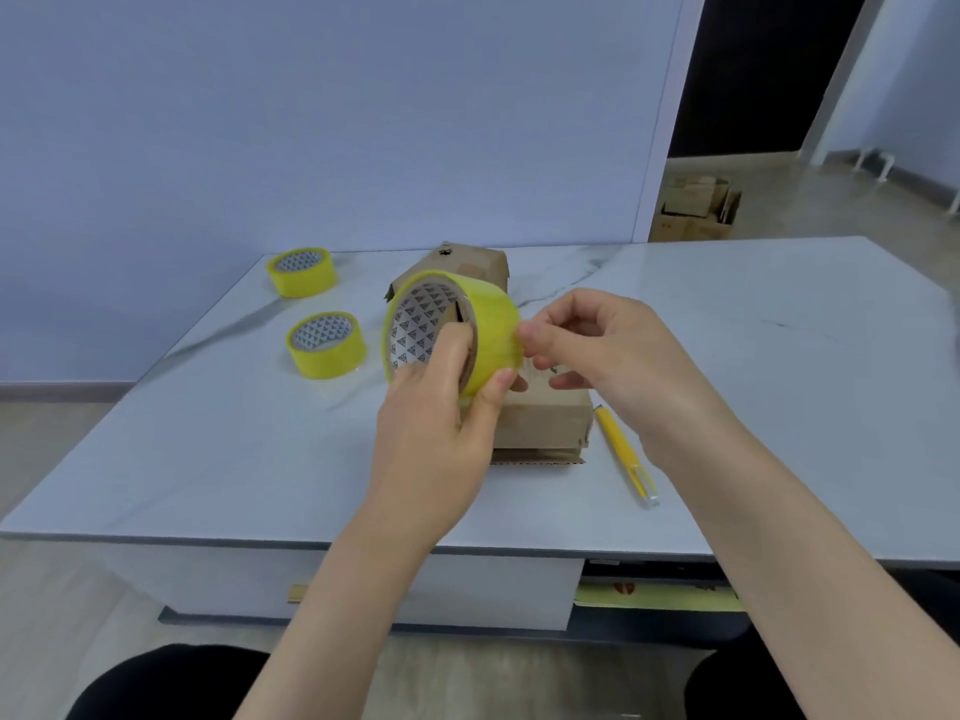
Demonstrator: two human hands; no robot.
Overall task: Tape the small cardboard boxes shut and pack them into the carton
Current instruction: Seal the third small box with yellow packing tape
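Observation:
My left hand (441, 407) grips a yellow tape roll (483, 324), fingers inside its core and thumb on the outer face, holding it above the table. My right hand (597, 345) pinches at the roll's right edge with thumb and forefinger, where the tape end seems to lie. Under both hands a small cardboard box (545, 423) rests on the table, partly hidden. A second small cardboard box (472, 265) sits behind the roll. No carton shows on the table.
Two more yellow tape rolls (301, 270) (326, 344) lie at the left of the white marble table (779, 330). A yellow utility knife (626, 454) lies right of the near box. Cardboard boxes (696, 207) stand on the floor at the back right.

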